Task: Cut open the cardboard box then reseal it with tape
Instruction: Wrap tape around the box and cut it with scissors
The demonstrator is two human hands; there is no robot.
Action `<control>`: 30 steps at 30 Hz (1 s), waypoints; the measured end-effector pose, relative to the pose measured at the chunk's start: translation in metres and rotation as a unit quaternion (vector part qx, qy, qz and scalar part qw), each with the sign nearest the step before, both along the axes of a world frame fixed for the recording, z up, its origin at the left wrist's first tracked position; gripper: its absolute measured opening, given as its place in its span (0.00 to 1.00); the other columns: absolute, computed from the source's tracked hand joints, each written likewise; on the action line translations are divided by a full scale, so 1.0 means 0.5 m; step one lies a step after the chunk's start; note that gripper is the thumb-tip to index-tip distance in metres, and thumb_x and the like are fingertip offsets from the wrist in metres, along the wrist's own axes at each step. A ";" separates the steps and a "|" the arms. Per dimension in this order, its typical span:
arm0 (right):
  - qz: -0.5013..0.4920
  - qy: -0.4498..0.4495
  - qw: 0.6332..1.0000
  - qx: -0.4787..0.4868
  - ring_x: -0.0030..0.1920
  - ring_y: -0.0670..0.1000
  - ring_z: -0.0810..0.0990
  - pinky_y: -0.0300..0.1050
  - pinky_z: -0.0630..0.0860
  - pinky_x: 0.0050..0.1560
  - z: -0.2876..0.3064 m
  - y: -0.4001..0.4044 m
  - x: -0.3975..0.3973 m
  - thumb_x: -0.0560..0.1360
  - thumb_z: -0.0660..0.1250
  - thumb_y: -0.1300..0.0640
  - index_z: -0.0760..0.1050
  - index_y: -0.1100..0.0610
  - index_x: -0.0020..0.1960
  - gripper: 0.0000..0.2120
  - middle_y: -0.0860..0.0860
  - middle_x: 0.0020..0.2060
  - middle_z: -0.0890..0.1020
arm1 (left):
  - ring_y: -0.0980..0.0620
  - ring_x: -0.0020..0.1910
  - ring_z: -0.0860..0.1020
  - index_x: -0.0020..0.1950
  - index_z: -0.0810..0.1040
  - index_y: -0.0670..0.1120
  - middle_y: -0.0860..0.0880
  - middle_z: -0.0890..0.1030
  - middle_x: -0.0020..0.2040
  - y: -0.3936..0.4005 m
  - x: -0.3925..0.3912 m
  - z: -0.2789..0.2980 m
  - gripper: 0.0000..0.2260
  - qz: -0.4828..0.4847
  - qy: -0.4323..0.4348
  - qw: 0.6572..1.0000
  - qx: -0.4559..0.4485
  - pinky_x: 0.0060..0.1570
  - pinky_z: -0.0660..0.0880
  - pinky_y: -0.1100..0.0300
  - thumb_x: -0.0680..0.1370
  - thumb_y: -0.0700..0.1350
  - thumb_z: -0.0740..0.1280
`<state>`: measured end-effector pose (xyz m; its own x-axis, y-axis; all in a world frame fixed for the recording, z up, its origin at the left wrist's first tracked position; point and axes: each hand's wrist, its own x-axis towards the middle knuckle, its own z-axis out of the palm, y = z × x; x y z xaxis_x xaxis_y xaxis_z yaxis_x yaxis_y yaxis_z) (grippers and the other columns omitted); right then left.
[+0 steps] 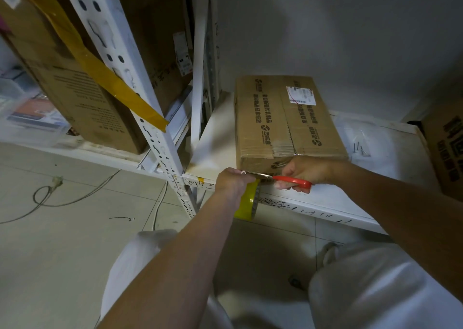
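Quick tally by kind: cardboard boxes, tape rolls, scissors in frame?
Cardboard boxes: 4 — task box, big taped box, box behind it, box at right edge
Tape rolls: 1 — yellow roll
Scissors: 1 — red-handled scissors
Total: 6

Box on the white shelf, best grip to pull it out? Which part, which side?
Probably both short side faces of the cardboard box, with flat palms, from the shelf's open front. It lies flat, too wide for one hand. The near face is crowded by the left hand holding the tape roll and the right hand holding the scissors.
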<state>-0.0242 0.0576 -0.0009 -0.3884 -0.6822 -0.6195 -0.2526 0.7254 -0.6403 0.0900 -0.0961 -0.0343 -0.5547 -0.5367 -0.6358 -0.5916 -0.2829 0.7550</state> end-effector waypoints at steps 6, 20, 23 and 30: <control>0.045 0.115 0.991 0.048 0.29 0.47 0.77 0.40 0.75 0.34 -0.011 0.007 0.011 0.63 0.74 0.39 0.78 0.61 0.42 0.24 0.53 0.31 0.80 | 0.47 0.48 0.75 0.40 0.72 0.48 0.49 0.76 0.40 0.008 0.010 0.004 0.12 -0.052 -0.023 0.998 -0.011 0.56 0.75 0.53 0.71 0.40 0.75; 0.035 0.193 0.947 0.254 0.25 0.42 0.76 0.37 0.77 0.40 -0.005 0.191 -0.014 0.70 0.69 0.37 0.72 0.49 0.35 0.17 0.43 0.23 0.78 | 0.47 0.47 0.75 0.47 0.77 0.44 0.47 0.77 0.46 0.044 0.025 0.013 0.10 -0.121 -0.016 0.993 -0.008 0.47 0.71 0.57 0.71 0.39 0.75; -0.049 0.207 0.925 0.315 0.21 0.43 0.76 0.33 0.76 0.34 -0.032 0.237 -0.023 0.74 0.67 0.40 0.71 0.57 0.34 0.22 0.46 0.21 0.77 | 0.46 0.49 0.76 0.47 0.76 0.45 0.46 0.78 0.48 0.056 0.023 0.008 0.10 -0.116 0.000 0.993 0.000 0.49 0.72 0.56 0.70 0.39 0.75; -0.131 0.262 0.907 0.302 0.41 0.48 0.75 0.36 0.72 0.40 -0.071 0.243 -0.024 0.74 0.70 0.50 0.75 0.62 0.54 0.17 0.54 0.45 0.79 | 0.44 0.55 0.78 0.47 0.77 0.47 0.45 0.81 0.52 0.092 0.011 0.009 0.11 -0.118 0.002 0.993 0.000 0.61 0.74 0.46 0.69 0.41 0.76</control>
<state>-0.0361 0.1790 -0.0366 -0.8374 -0.1223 -0.5327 -0.1763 0.9830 0.0515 0.0953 -0.0502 -0.0300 -0.6678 -0.3921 -0.6327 -0.6379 -0.1365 0.7579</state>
